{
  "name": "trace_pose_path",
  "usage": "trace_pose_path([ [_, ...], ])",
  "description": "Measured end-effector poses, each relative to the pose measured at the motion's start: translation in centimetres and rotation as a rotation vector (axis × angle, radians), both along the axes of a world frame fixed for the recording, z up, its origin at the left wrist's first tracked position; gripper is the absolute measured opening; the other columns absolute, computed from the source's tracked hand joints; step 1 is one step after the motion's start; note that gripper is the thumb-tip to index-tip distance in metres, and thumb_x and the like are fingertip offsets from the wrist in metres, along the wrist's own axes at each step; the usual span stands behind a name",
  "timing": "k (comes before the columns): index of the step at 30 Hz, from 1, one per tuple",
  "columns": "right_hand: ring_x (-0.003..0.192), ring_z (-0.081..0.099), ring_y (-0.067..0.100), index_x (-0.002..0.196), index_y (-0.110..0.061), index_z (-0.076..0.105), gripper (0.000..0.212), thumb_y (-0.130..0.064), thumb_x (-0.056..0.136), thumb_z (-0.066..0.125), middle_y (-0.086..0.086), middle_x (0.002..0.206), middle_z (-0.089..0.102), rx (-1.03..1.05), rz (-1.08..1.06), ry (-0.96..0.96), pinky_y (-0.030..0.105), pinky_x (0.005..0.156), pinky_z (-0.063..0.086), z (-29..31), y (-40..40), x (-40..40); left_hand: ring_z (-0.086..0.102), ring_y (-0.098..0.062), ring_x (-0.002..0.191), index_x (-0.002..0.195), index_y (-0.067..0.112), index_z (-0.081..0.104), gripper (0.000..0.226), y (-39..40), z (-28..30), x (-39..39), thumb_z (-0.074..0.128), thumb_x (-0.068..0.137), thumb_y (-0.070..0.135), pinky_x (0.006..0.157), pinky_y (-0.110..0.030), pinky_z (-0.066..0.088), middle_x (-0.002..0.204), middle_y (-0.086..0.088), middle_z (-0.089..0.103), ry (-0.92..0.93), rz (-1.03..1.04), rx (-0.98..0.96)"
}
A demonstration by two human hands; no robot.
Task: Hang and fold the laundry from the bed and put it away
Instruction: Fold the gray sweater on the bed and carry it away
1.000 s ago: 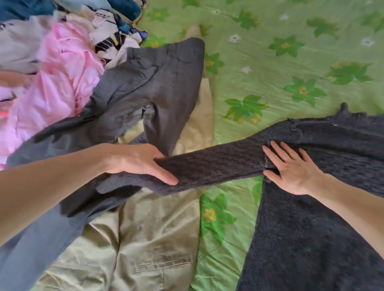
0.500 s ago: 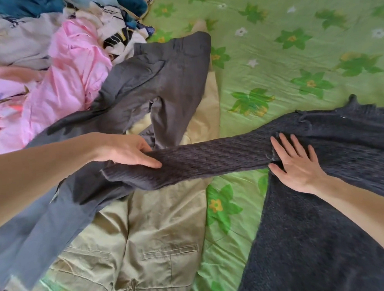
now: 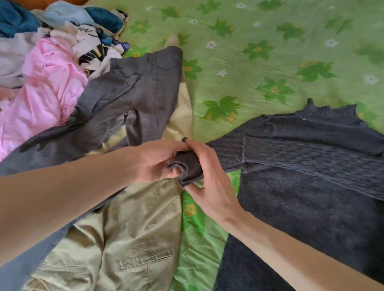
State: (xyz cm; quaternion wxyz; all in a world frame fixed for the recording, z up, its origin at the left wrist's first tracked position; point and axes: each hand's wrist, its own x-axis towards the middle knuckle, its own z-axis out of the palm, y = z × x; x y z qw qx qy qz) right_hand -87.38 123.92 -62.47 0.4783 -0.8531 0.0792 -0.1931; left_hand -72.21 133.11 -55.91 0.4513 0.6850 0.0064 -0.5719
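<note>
Fingers: both sets are clamped on the cuff (image 3: pixel 189 167) of one sleeve; those of the left hand (image 3: pixel 158 160) curl round its open end, those of the right hand (image 3: pixel 207 182) wrap it from the other side.
Cuff: bunched and lifted just off the bed, with its rim showing between the two hands.
Sleeve (image 3: pixel 227 152): runs from the cuff back to the sweater (image 3: pixel 311 183), across its upper part.
Sweater: dark knit, spread flat on the bed (image 3: pixel 270 41) to the right of the cuff; its collar end points away from the person, and its near part runs out of view.
Step in hand: likely the start of folding the sweater, with the sleeve being brought in over the body; no fold is yet complete.
Khaki trousers (image 3: pixel 116 249): lie unfolded under the left forearm, just left of the cuff.
Grey trousers (image 3: pixel 128 99): crumpled, beyond the cuff and to its left, partly over the khaki pair.
Pile (image 3: pixel 44 70): pink, white, printed and blue garments heaped farther left of the cuff, all loose.
Done so far: no folded stack, hanger or stored item is in view.
Left to do: by this view nearly everything, namely the sweater's folds, both trousers, the whole pile, and the putting away.
Bed: green floral cover, bare beyond the sweater.
</note>
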Motion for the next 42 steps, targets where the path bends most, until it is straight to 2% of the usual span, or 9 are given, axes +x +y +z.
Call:
trace_pose_path([
  [6, 0.155, 0.031, 0.011, 0.155, -0.019, 0.045, 0.07, 0.014, 0.095, 0.055, -0.001, 0.166, 0.035, 0.322, 0.019, 0.03, 0.033, 0.124, 0.032, 0.3, -5.7, -2.9, 0.058, -0.019, 0.069, 0.092, 0.014, 0.066, 0.028, -5.5, 1.4, -1.9, 0.042, 0.096, 0.027, 0.067, -0.027, 0.051, 0.084, -0.005, 0.062, -0.002, -0.008, -0.068],
  [9, 0.128, 0.062, 0.01, 0.136, -0.011, 0.057, 0.037, 0.007, 0.108, 0.042, -0.008, 0.131, 0.071, 0.783, -0.127, -0.05, 0.034, 0.107, 0.052, 3.3, -8.4, -4.0, 0.051, -0.016, 0.071, 0.074, 0.015, 0.075, 0.039, -8.5, 1.2, -2.7, 0.041, 0.091, 0.021, 0.073, -0.03, 0.046, 0.079, 0.0, 0.061, -0.052, -0.055, -0.098],
  [13, 0.097, 0.078, 0.014, 0.124, -0.023, 0.058, 0.023, -0.036, 0.107, 0.053, -0.01, 0.1, 0.08, 1.116, -0.53, -0.014, 0.035, 0.077, 0.065, 6.7, -14.7, -6.2, 0.056, -0.02, 0.089, 0.096, 0.012, 0.072, 0.031, -13.1, -0.3, -4.0, 0.044, 0.094, -0.003, 0.077, -0.029, 0.048, 0.095, -0.003, 0.058, -0.423, -0.082, -0.037],
  [18, 0.109, 0.075, 0.02, 0.141, -0.018, 0.052, 0.034, -0.022, 0.108, 0.055, 0.004, 0.128, 0.073, 1.22, -0.735, -0.17, 0.041, 0.08, 0.062, 7.1, -23.1, -11.8, 0.048, -0.031, 0.134, 0.151, 0.024, 0.044, 0.067, -16.7, -5.8, -4.0, 0.063, 0.09, 0.002, 0.107, -0.04, 0.042, 0.145, -0.008, 0.052, -1.0, -0.686, 0.029],
  [21, 0.118, 0.071, 0.026, 0.146, -0.007, 0.052, 0.047, -0.014, 0.101, 0.062, 0.01, 0.132, 0.071, 1.2, -0.831, -0.219, 0.037, 0.084, 0.063, 5.3, -26.8, -15.5, 0.065, -0.029, 0.098, 0.147, 0.023, 0.043, 0.053, -18.6, -8.0, -4.7, 0.056, 0.096, 0.015, 0.084, -0.037, 0.048, 0.1, -0.001, 0.068, -1.09, -0.946, 0.108],
  [23, 0.108, 0.073, 0.026, 0.138, -0.003, 0.057, 0.044, -0.008, 0.096, 0.068, 0.009, 0.123, 0.073, 1.138, -0.972, -0.185, 0.035, 0.084, 0.062, 3.8, -28.5, -17.6, 0.063, -0.028, 0.096, 0.129, 0.022, 0.048, 0.031, -19.2, -9.1, -4.7, 0.052, 0.099, 0.024, 0.095, -0.042, 0.043, 0.089, 0.003, 0.06, -1.267, -1.171, 0.185],
  [26, 0.092, 0.07, 0.021, 0.108, -0.012, 0.066, 0.014, -0.003, 0.096, 0.065, 0.006, 0.104, 0.073, 1.017, -1.081, -0.011, 0.034, 0.081, 0.059, 1.1, -29.9, -20.4, 0.06, -0.029, 0.103, 0.118, 0.018, 0.044, 0.018, -20.1, -9.4, -3.8, 0.048, 0.103, 0.027, 0.112, -0.048, 0.035, 0.096, 0.001, 0.059, -1.453, -1.293, 0.304],
  [35, 0.086, 0.074, 0.027, 0.084, -0.02, 0.068, 0.019, -0.002, 0.089, 0.075, 0.008, 0.095, 0.077, 0.766, -1.252, 0.312, 0.041, 0.081, 0.06, -5.1, -31.8, -23.1, 0.054, -0.031, 0.121, 0.133, 0.013, 0.047, 0.035, -23.6, -8.3, -2.5, 0.042, 0.101, 0.027, 0.099, -0.045, 0.043, 0.127, -0.011, 0.062, -1.753, -1.43, 0.442],
  [42, 0.092, 0.06, 0.018, 0.118, -0.014, 0.062, 0.019, -0.01, 0.099, 0.063, -0.001, 0.098, 0.063, 0.278, -1.221, 0.451, 0.029, 0.078, 0.043, -6.2, -32.3, -24.3, 0.053, -0.039, 0.121, 0.132, 0.01, 0.051, 0.06, -22.7, -10.9, -4.5, 0.022, 0.106, 0.056, 0.1, -0.05, 0.042, 0.128, -0.019, 0.06, -1.595, -1.201, 0.472],
])
